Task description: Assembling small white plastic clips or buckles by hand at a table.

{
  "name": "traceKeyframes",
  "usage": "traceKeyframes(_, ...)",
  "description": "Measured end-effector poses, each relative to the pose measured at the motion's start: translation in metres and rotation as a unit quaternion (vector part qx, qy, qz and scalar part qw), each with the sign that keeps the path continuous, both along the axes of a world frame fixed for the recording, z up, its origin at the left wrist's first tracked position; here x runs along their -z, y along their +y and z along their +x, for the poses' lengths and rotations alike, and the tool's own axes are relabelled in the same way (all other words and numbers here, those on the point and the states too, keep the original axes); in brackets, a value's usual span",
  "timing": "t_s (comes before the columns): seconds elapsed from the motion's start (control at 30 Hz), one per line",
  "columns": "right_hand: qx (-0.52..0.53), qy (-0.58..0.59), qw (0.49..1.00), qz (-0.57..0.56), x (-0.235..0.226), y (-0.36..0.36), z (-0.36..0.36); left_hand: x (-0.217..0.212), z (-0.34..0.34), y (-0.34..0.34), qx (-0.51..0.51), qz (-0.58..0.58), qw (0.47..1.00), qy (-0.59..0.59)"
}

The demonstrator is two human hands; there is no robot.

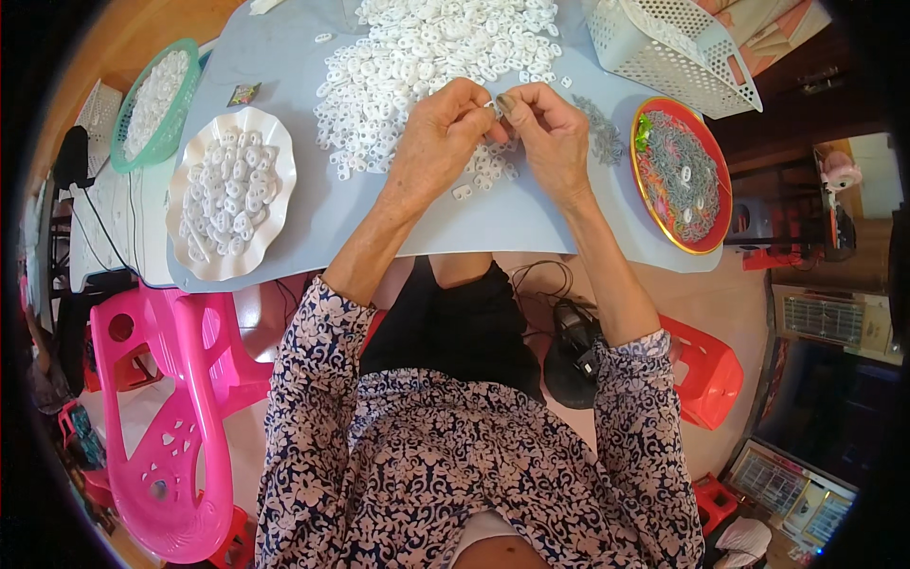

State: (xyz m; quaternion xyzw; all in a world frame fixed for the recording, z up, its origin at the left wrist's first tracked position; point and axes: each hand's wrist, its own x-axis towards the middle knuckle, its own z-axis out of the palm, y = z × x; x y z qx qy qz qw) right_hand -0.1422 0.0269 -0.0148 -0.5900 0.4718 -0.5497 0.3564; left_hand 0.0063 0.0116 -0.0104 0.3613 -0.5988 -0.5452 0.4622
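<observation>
My left hand (441, 128) and my right hand (545, 133) meet over the table, fingertips almost touching. Between the fingers of my left hand is a small white plastic piece (492, 106), partly covered. The thumb and forefinger of my right hand are pinched against it; whatever they hold is too small to make out. A large heap of similar white plastic pieces (408, 71), with holes in them, spreads beyond and under my hands. Just right of my right hand lies a loose pile of tiny grey parts (599, 128).
A white scalloped dish (284, 180) of white pieces stands left, with a green basket (190, 90) of more beyond it. On the right are a red gold-rimmed bowl (726, 204) of grey bits and a white perforated basket (654, 62). A pink chair (213, 455) stands below left.
</observation>
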Motion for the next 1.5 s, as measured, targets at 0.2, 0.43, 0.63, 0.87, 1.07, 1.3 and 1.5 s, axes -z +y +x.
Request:
traceKeyframes(0.2, -0.016, -0.065, 0.998, 0.015, 0.000, -0.003, 0.001, -0.001, -0.003, -0.001, -0.008, 0.029, 0.999, 0.025)
traceKeyframes(0.43, -0.021, -0.137, 0.990, 0.014, -0.001, -0.005, 0.000, -0.008, 0.015, -0.005, -0.081, -0.025, 0.996, -0.006)
traceKeyframes(0.63, -0.016, -0.136, 0.990, 0.039, 0.004, -0.007, -0.002, -0.003, 0.038, -0.007, -0.149, -0.272, 0.921, -0.234)
traceKeyframes(0.87, -0.001, -0.093, 0.996, -0.003, 0.003, -0.006, 0.001, 0.002, 0.024, -0.015, -0.146, -0.384, 0.823, -0.392)
traceKeyframes(1.07, -0.012, -0.065, 0.998, -0.009, 0.007, -0.007, 0.001, 0.009, 0.019, -0.017, -0.135, -0.385, 0.816, -0.409)
traceKeyframes(1.3, -0.027, -0.089, 0.995, -0.018, 0.008, -0.006, 0.001, 0.013, 0.020, -0.019, -0.107, -0.407, 0.821, -0.386)
traceKeyframes(1.5, -0.015, -0.084, 0.996, 0.007, 0.002, -0.004, -0.001, 0.007, 0.016, -0.022, -0.128, -0.407, 0.831, -0.356)
